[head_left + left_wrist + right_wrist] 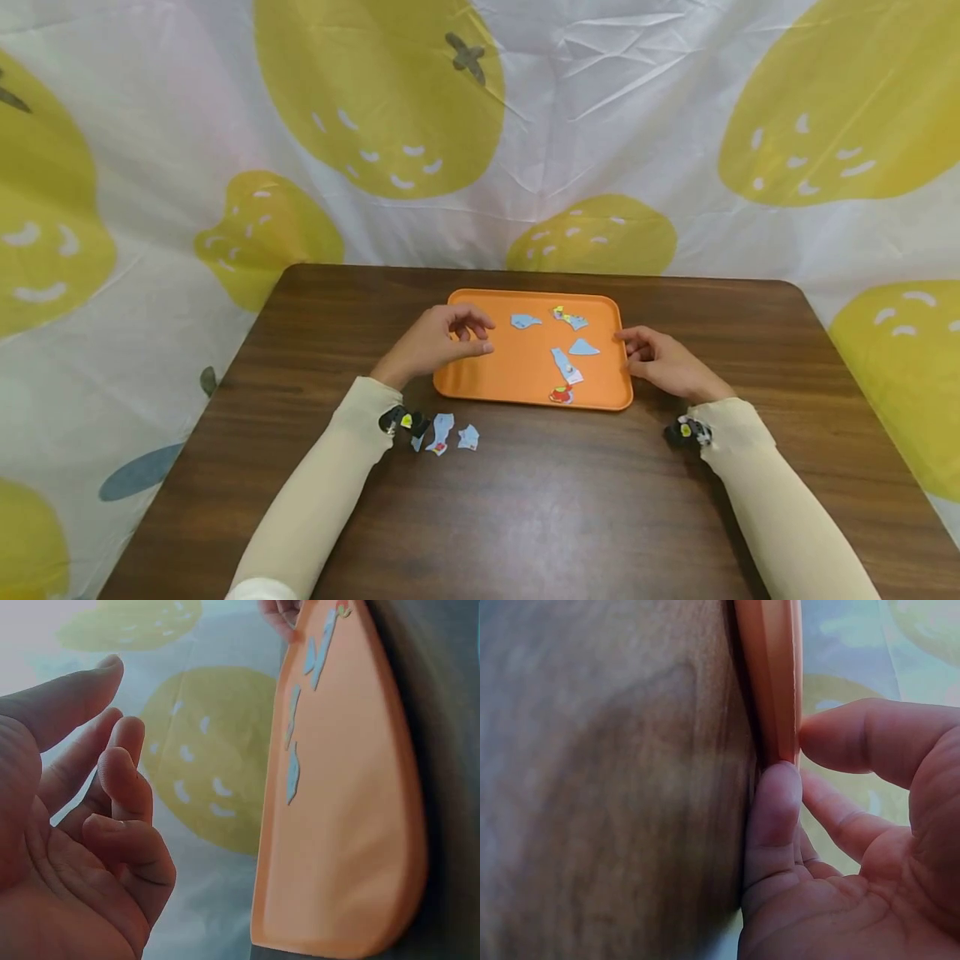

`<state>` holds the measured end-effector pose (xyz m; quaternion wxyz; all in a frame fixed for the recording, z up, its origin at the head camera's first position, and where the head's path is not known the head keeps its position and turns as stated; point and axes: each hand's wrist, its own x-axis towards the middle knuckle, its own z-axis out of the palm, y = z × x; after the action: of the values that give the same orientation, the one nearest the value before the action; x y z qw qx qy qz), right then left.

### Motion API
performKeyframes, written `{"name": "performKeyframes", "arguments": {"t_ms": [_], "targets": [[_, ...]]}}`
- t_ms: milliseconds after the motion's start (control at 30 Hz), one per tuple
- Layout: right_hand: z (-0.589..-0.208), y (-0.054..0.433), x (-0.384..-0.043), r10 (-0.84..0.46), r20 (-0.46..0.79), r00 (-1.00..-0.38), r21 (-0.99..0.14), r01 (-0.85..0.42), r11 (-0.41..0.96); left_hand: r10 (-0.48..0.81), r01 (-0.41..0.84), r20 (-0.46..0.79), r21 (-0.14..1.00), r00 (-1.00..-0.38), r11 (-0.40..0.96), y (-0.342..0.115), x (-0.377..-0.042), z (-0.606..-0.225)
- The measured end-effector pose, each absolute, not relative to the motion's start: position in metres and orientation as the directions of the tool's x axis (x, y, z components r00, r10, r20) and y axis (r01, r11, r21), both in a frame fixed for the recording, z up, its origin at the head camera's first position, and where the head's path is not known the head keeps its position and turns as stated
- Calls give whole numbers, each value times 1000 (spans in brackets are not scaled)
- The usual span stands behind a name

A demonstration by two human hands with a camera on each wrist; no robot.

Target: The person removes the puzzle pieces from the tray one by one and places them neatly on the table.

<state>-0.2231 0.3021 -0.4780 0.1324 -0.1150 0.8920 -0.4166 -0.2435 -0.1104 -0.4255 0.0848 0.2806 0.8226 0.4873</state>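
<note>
An orange tray (pixel 480 383) lies on the table, carrying several thin, irregular light-blue printed pieces, mostly on its right half. One blue piece (pixel 525 321) is near the back rim, a plain triangular piece (pixel 584 347) is at the right, and a red-patterned piece (pixel 562 393) is by the front rim. My left hand (pixel 438 340) hovers over the tray's left part, fingers loosely bent, with nothing between thumb and fingertips in the left wrist view. At the tray's right edge, my right hand (pixel 667 362) holds the rim between thumb and index finger.
On the brown wooden table (pixel 525 517), in front of the tray, lie a blue piece with red print (pixel 441 433) and a smaller blue piece (pixel 468 437). Another piece is partly hidden by the left wrist camera (pixel 405 419). A yellow-patterned cloth (pixel 600 150) hangs behind.
</note>
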Motion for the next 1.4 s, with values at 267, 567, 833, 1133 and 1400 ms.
{"name": "performKeyframes", "arguments": {"t_ms": [267, 567, 833, 1133, 1400], "targets": [[-478, 304, -222, -302, -143, -943, -758, -92, 645, 533, 383, 153, 854, -832, 353, -94, -271, -424], [-478, 304, -223, -302, -130, -944, -755, -103, 647, 493, 339, 115, 854, -863, 394, -79, -295, -433], [-480, 303, -222, -288, -156, -945, -758, -73, 648, 444, 279, 91, 883, -891, 377, -66, -317, -451], [-483, 300, -222, -297, -150, -943, -773, -76, 630, 424, 195, 14, 902, -906, 386, -52, -325, -460], [-481, 302, -221, -290, -150, -945, -771, -73, 633, 439, 154, -67, 881, -896, 447, -45, -330, -471]]}}
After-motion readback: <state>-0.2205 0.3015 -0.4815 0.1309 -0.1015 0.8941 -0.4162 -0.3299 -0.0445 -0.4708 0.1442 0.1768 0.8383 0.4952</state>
